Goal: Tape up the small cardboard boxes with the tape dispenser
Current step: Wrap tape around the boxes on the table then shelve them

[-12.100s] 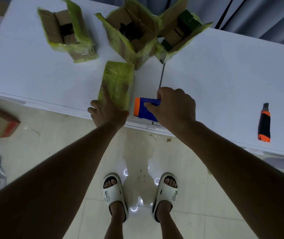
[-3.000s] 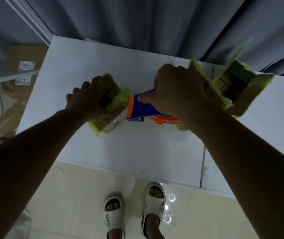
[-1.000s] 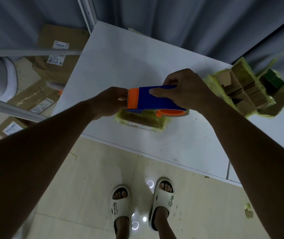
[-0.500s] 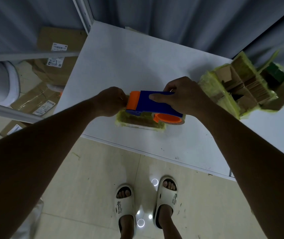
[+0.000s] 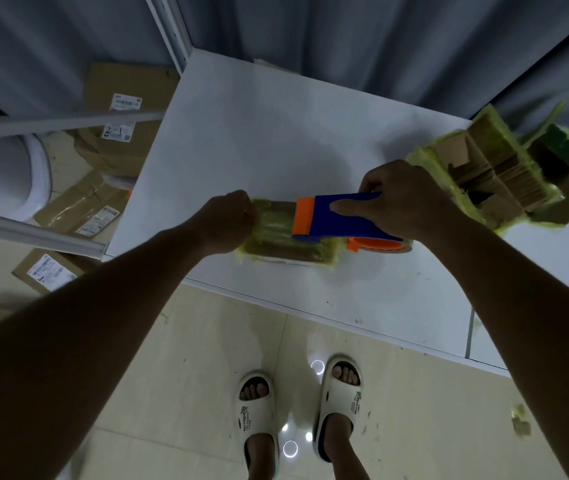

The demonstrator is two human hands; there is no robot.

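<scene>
White tabletop [image 5: 276, 140], grey curtain behind. Small box [image 5: 286, 244] near front edge, yellowish tape over it. Left hand [image 5: 227, 220] closed on box's left end. Right hand [image 5: 404, 199] grips blue-orange tape dispenser [image 5: 338, 220] above box. Opened boxes [image 5: 494, 174] at right.

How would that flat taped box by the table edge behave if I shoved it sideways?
The small box lies flat and low on the white table, so it would probably slide, not tip. Its glossy tape wrap suggests little grip. It looks light, which may be why the left hand pins one end.
</scene>
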